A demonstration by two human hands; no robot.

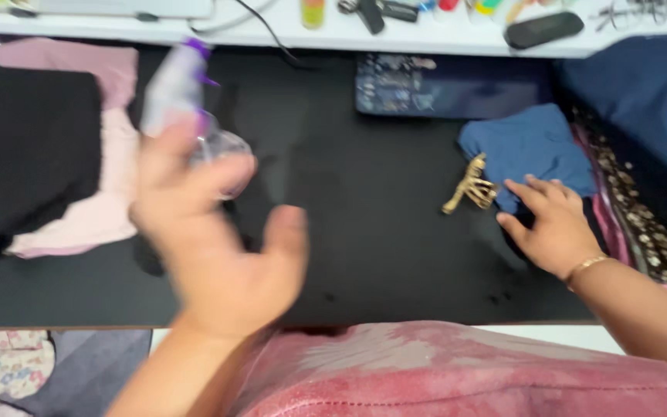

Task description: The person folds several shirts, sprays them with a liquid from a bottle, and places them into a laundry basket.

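At the counter's [380,232] left edge lies a stack of folded cloths, a black one [40,147] on top of pale pink ones [106,208]. Just right of that stack, the left hand [210,232] is raised with fingers spread, blurred, holding nothing. Right behind its fingertips is a clear spray bottle [187,100] with a purple top, tilted and itself blurred; I cannot tell whether the fingers touch it.

The risk here, as I judge it, is that a loose, open hand this near a leaning bottle could knock it over, sending it onto the folded cloths or wetting the black counter mat.

The middle of the counter holds no other object. Toward the right edge, the right hand [553,224] lies flat, fingers spread, pressing on a blue folded garment [534,150]. A small gold hair clip [471,185] sits just left of that hand, touching the garment's edge. A sweep of the hand or a tug on the cloth could push the clip toward the near edge or snag it in the fabric. Beaded dark fabric [642,224] bunches at the far right.
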